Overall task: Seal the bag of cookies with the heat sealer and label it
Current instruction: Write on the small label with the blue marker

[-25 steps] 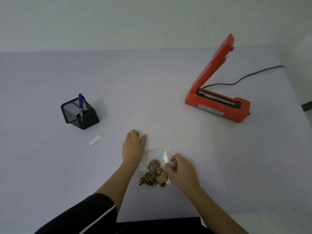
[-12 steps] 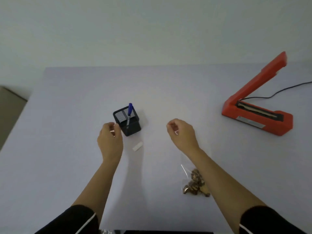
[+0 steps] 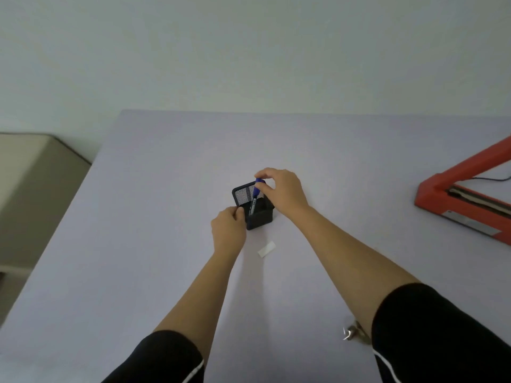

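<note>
Both hands have left the bag and closed the last gap to the holder they hung short of half a second ago. The table (image 3: 166,244) fills the scene. The sealer (image 3: 456,200), its arm raised, sits at the right edge, partly cut off by the frame. The bag (image 3: 352,331) lies near the front edge, well apart from the sealer. Only a glint of film and cookie shows beside the right sleeve, so whether its mouth is sealed cannot be told.

At mid-table, the right hand (image 3: 284,192) pinches the blue cap of the pen (image 3: 255,194) between thumb and fingertips. The left hand (image 3: 228,230) has its fingers curled on the near-left corner of the black mesh holder (image 3: 260,214), apparently steadying it. The pen stands in the holder, leaning slightly. The white label (image 3: 266,249) lies flat just in front of the holder, toward the front edge, touched by neither hand.

The step in hand looks like fetching the pen for labelling. The next move calls for a straight upward draw, so the pen clears the mesh while the left hand keeps the light holder down. After that comes uncapping, and the small label will likely need pinning while it is written on.
</note>
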Available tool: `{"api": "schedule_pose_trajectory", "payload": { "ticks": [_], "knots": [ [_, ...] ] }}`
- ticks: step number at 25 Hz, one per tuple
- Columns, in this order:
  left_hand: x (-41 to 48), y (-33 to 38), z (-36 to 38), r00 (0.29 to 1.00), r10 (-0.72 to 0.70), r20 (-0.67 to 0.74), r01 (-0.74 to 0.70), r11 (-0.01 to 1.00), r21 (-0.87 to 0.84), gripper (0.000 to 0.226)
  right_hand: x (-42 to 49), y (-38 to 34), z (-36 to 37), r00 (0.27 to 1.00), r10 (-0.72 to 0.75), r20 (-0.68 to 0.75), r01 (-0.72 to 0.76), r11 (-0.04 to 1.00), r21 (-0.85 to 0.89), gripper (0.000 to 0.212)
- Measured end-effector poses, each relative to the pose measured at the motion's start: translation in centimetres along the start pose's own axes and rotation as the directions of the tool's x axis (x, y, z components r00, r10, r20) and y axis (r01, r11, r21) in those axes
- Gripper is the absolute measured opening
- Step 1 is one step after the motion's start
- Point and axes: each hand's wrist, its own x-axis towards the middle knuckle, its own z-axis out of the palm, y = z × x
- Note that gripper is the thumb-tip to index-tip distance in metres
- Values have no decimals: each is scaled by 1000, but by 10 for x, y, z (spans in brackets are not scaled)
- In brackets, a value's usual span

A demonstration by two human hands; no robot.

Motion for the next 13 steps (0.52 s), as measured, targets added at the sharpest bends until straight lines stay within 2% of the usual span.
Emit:
{"api": "schedule_pose_trajectory", "payload": {
  "ticks": [2, 4, 7, 10, 13],
  "knots": [
    [0, -2, 0, 1000, -4, 7, 4, 1000, -24, 32, -4, -7, -2, 1000, -10, 21, 8, 997, 73, 13],
    [0, -1, -2, 999, -10, 34, 11, 999, -30, 31, -12, -15, -9, 998, 7, 55, -16, 986, 166, 15],
    [-2, 7, -11, 999, 11, 49, -14, 998, 67, 32, -18, -27, -35, 995, 10, -99, 12, 975, 221, 18],
    [-10, 22, -28, 985, 173, -2, -173, 985, -12, 37, -22, -43, -81, 969, 44, -242, 29, 957, 289, 16],
    [-29, 45, -38, 936, 333, 117, -325, 942, -83, 34, -29, -57, -116, 951, 64, -301, 42, 942, 333, 13]
  ]
}}
